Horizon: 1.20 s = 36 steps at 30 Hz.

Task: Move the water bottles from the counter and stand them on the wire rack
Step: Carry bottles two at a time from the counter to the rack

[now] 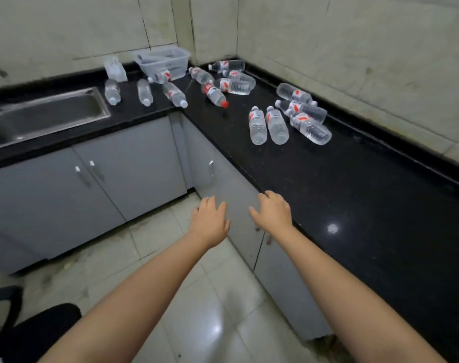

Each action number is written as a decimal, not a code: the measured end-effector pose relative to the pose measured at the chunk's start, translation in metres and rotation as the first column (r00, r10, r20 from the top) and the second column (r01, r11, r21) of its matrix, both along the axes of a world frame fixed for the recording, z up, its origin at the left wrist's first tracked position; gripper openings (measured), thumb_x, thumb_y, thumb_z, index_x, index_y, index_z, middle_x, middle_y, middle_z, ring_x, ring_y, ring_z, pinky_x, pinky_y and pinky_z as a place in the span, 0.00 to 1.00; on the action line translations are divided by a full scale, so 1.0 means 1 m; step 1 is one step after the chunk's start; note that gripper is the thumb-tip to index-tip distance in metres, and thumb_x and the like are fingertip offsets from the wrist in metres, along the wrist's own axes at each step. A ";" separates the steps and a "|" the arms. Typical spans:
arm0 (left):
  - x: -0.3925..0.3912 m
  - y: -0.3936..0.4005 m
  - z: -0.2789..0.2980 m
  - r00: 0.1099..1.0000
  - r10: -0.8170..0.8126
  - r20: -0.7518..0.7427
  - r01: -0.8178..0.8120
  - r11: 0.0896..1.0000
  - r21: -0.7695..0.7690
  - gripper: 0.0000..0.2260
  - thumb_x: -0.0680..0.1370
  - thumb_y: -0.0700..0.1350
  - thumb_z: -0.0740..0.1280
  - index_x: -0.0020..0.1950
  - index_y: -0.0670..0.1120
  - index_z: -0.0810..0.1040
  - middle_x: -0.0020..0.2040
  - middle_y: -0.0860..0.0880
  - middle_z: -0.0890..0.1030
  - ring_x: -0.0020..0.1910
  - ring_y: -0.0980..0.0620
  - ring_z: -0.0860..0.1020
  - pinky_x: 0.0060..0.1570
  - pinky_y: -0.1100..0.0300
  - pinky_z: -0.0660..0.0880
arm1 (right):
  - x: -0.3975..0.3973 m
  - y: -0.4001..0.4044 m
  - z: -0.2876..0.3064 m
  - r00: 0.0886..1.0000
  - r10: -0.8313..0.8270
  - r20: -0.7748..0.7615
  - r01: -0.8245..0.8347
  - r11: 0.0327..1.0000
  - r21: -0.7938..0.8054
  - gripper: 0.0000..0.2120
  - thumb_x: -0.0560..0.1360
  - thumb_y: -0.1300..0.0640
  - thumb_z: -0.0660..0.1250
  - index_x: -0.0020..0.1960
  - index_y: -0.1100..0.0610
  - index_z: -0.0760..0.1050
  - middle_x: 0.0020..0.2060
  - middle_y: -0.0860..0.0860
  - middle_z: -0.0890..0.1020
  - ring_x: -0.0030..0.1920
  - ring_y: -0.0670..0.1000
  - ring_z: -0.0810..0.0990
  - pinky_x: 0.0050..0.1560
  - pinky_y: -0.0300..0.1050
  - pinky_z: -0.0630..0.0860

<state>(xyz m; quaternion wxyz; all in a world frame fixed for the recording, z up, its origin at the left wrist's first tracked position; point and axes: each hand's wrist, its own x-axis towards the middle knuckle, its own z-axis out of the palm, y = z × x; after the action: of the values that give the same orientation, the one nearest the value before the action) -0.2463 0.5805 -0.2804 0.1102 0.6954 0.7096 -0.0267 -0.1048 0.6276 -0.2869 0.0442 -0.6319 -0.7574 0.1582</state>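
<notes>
Both our left hand (210, 224) and right hand (271, 212) reach out empty, fingers spread, while the water bottles (257, 125) lie scattered on the far table (354, 195). We judge the nearest pair best taken first, gripped mid-body; the wire rack is out of view.

Bottles (257, 125) on counter (354, 192), right of sink (53, 111)

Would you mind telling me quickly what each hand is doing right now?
Left hand: open, fingers spread, holding nothing.
Right hand: open, holding nothing, over the counter edge, short of the water bottles.
</notes>
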 end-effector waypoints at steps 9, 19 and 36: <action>-0.021 0.139 -0.021 0.997 -0.071 0.013 0.072 0.996 -0.057 0.23 0.80 0.50 0.54 0.73 0.43 0.57 0.75 0.40 0.54 0.75 0.42 0.51 0.72 0.48 0.56 | 0.018 0.137 -0.023 0.979 -0.198 -0.046 0.196 0.979 -0.059 0.23 0.77 0.51 0.60 0.69 0.58 0.65 0.68 0.57 0.69 0.68 0.59 0.66 0.66 0.54 0.65; -0.008 0.348 -0.012 0.987 -0.157 -0.042 0.156 0.987 -0.036 0.24 0.80 0.51 0.54 0.74 0.44 0.55 0.76 0.41 0.54 0.75 0.42 0.50 0.72 0.48 0.56 | 0.029 0.332 -0.025 0.945 -0.295 -0.144 0.293 0.956 -0.036 0.22 0.76 0.53 0.61 0.67 0.61 0.65 0.66 0.58 0.70 0.65 0.60 0.68 0.64 0.54 0.66; 0.019 0.551 -0.045 0.914 -0.006 0.407 0.063 0.990 -0.126 0.27 0.77 0.54 0.62 0.71 0.43 0.60 0.70 0.39 0.61 0.67 0.39 0.63 0.63 0.47 0.66 | 0.004 0.426 -0.046 0.867 -0.489 -0.096 0.470 0.866 -0.173 0.34 0.71 0.48 0.67 0.73 0.49 0.55 0.66 0.53 0.66 0.63 0.55 0.69 0.59 0.50 0.72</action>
<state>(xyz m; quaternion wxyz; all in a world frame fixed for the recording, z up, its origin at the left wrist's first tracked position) -0.2274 1.1320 -0.3259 0.3017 0.6891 0.6555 0.0674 -0.1007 1.0535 -0.3333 0.0885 -0.7897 -0.5580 0.2392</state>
